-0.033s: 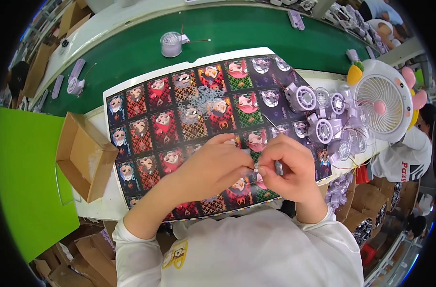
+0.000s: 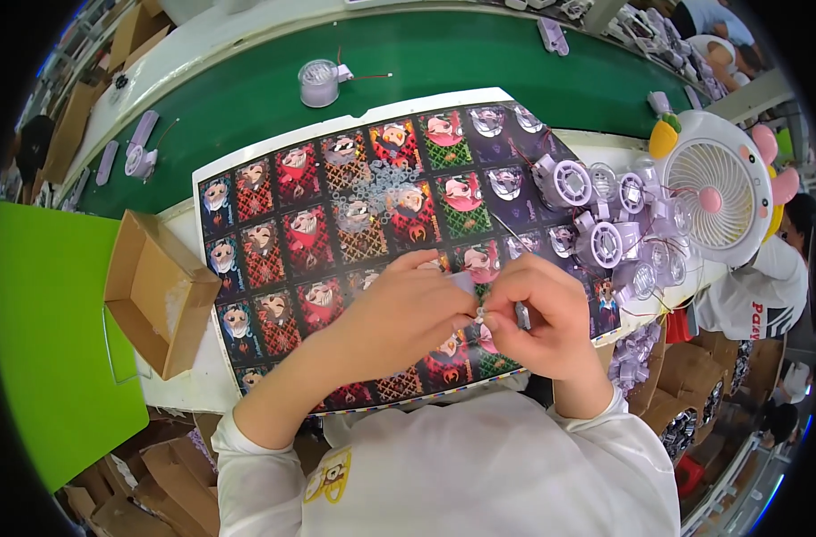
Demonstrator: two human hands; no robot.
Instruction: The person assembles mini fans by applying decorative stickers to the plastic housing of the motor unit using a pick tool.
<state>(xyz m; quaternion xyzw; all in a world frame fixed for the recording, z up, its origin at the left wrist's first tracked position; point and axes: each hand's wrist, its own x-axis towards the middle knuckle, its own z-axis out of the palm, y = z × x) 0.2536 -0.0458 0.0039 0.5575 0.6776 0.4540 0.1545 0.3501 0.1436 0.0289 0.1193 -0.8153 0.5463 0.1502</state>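
Over the printed sheet (image 2: 316, 268), my two hands meet at the fingertips. My left hand (image 2: 408, 309) is closed, palm down, around a pale purple plastic part (image 2: 462, 282) that is mostly hidden by the fingers. My right hand (image 2: 542, 313) pinches a small whitish ring-like piece (image 2: 479, 316) against the left fingertips; its exact shape is too small to tell. Farther up the sheet lies a loose pile of small translucent rings (image 2: 372, 195). A thin metal-tipped tool (image 2: 512, 233) rests just beyond my right hand.
Several purple fan-motor housings (image 2: 605, 243) with wires crowd the sheet's right side, beside a white toy-faced fan (image 2: 717, 192). An open cardboard box (image 2: 162, 295) stands at left, near a bright green panel (image 2: 59, 331). Behind runs a green conveyor belt (image 2: 247, 103) bearing a clear-topped round part (image 2: 319, 85).
Both hands stay almost in place, with only a slight shift of the small piece at the fingertips. On the belt, the clear-topped round part sits slightly farther left.
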